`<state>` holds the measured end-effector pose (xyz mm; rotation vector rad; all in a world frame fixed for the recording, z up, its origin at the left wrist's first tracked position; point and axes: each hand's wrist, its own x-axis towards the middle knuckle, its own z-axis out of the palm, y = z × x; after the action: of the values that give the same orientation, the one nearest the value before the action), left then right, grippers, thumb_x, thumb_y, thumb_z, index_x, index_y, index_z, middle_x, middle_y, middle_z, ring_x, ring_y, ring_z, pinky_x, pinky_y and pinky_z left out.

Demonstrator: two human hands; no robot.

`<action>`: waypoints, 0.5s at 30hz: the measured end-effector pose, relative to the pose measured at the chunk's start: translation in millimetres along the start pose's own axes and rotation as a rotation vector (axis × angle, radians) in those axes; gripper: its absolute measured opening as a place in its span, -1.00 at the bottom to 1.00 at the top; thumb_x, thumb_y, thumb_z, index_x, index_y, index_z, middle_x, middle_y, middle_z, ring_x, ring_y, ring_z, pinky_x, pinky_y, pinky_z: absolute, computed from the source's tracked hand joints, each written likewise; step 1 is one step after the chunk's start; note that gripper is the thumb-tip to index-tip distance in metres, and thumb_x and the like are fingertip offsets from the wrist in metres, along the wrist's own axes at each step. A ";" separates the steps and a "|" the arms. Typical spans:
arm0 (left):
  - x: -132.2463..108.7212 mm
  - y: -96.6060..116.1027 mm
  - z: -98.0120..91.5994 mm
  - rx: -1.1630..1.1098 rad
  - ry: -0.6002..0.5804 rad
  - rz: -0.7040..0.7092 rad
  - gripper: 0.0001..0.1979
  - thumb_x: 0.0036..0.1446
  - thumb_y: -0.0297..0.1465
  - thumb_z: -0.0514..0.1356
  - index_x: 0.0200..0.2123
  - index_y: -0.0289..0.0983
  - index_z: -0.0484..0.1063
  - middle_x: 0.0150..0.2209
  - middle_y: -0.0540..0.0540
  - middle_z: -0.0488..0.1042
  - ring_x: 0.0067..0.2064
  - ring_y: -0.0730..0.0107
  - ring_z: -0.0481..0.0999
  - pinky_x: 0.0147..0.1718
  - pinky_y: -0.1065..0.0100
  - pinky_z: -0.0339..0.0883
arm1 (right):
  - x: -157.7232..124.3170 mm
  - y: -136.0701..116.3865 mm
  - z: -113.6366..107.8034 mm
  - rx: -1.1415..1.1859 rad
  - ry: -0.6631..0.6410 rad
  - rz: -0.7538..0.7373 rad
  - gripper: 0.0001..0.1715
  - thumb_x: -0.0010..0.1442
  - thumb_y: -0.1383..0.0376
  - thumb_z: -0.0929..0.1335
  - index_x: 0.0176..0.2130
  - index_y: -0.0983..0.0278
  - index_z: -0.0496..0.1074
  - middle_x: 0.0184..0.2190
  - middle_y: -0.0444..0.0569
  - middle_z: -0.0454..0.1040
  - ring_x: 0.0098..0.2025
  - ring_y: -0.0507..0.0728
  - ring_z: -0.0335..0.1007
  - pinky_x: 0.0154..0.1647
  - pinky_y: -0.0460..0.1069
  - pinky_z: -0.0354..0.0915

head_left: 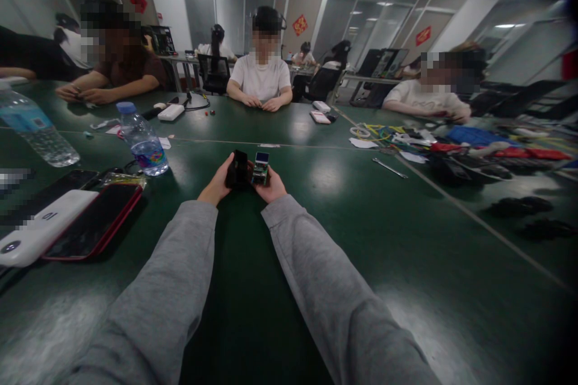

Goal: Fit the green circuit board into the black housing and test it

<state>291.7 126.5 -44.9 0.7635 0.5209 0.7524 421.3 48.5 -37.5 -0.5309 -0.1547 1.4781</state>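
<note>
Both my arms, in grey sleeves, reach forward over a dark green table. My left hand is closed round a small black box-like part, held upright. Beside it, my right hand grips a small green circuit board with a pale screen. The two parts stand side by side, almost touching, just above the tabletop.
At my left lie a white power bank, a red-edged phone and two water bottles. Tools and coloured parts clutter the right side. A metal tool lies ahead right. Three people sit across the table.
</note>
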 end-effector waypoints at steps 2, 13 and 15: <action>0.0 0.4 -0.6 -0.003 -0.025 -0.015 -0.51 0.22 -0.07 0.13 -0.03 -0.37 0.49 -0.25 -0.22 0.59 -0.19 0.16 0.58 -0.17 0.19 0.44 | 0.7 -0.1 -0.6 -0.005 -0.006 -0.003 -0.50 0.43 0.19 0.03 0.06 0.32 0.37 -0.31 -0.01 0.60 -0.27 0.11 0.55 -0.15 0.08 0.50; -3.6 0.6 6.1 0.042 0.022 0.039 -0.49 0.17 -0.07 0.18 0.01 -0.35 0.46 -0.28 -0.22 0.59 -0.25 0.18 0.58 -0.23 0.22 0.42 | 5.1 0.5 -3.5 -0.019 -0.018 -0.010 -0.52 0.43 0.19 0.05 -0.02 0.32 0.41 -0.35 -0.02 0.59 -0.29 0.11 0.55 -0.11 0.07 0.50; -3.4 -0.2 6.5 0.046 0.041 0.070 -0.53 0.16 -0.10 0.20 -0.02 -0.34 0.46 -0.30 -0.19 0.58 -0.28 0.20 0.58 -0.25 0.24 0.42 | 6.8 1.3 -4.6 -0.035 -0.009 -0.020 -0.55 0.42 0.20 0.07 -0.06 0.30 0.43 -0.36 -0.04 0.58 -0.27 0.11 0.55 -0.11 0.08 0.50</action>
<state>294.0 121.0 -40.4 0.8140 0.5520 0.8250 422.8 53.9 -43.6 -0.5493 -0.1923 1.4602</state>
